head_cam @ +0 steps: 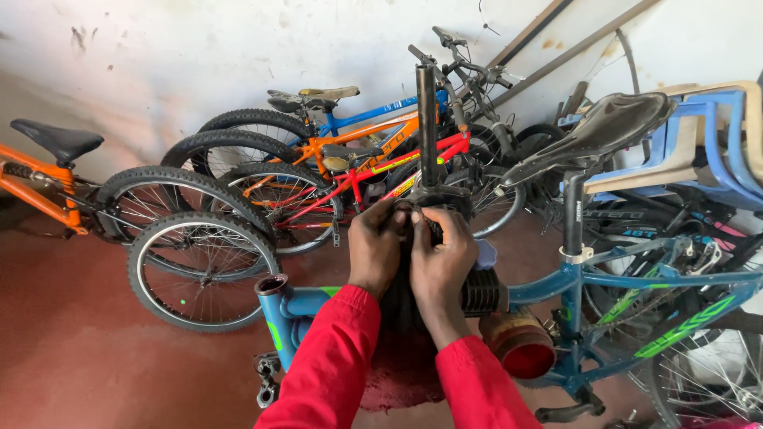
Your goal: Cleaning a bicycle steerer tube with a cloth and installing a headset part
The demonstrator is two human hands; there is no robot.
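Both hands, in red sleeves, meet on a black suspension fork (427, 119) held upright over a blue bicycle frame (556, 282). My left hand (375, 246) grips the fork's crown from the left. My right hand (442, 258) wraps the crown from the right, fingers curled around it. The fork's steerer tube rises straight above my hands. Black rubber boots of the fork legs (485, 292) show just below my right hand. The frame's open head tube (273, 286) is at the lower left. A black saddle (604, 131) sits on the frame's seat post at right.
Several bicycles lean against the white wall behind: orange (48, 191), red (373, 171), blue (366, 115). A loose wheel (199, 270) stands at left on the red floor. Blue plastic chairs (699, 143) are stacked at right. A tin with a red inside (520, 345) lies near the frame.
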